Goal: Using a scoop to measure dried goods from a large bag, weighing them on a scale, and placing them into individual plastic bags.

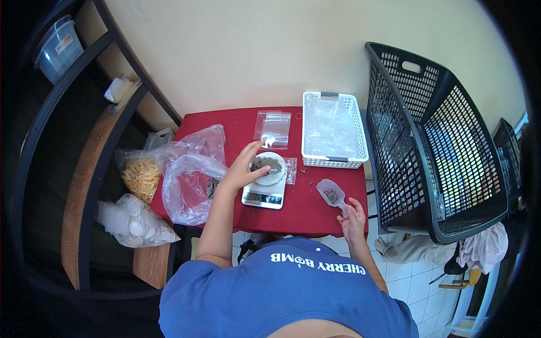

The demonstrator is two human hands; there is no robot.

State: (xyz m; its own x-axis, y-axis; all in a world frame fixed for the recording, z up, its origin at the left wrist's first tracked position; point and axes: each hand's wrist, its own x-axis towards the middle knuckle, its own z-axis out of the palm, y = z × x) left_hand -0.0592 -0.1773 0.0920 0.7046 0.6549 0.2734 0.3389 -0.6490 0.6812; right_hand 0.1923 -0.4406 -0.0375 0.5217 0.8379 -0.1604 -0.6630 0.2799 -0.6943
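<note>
The left grip [241, 170] is open, with its fingers and thumb spread around the small dark pieces [272, 164] on the scale. I can't tell if the thumb touches them. The right grip [354, 222] is closed around the handle of a see-through scoop [329, 186], which has more dark pieces in it.

On the far left, a blue tub [58, 49] sits up high on a shelf. Below it is a clear bag of yellow bits [141, 179]. Nearer the person is a clear bag of round white things [135, 226]. Next comes a big open bag [186, 203] with some dark pieces inside, on the red surface [287, 224]. Then there is the white scale [264, 191], near the middle. Flat clear bags [274, 128] lie just behind it. To the right is a white basket [318, 161] with clear plastic in it. The scoop is in front of this basket. A big black basket [394, 169] stands on the far right.
</note>
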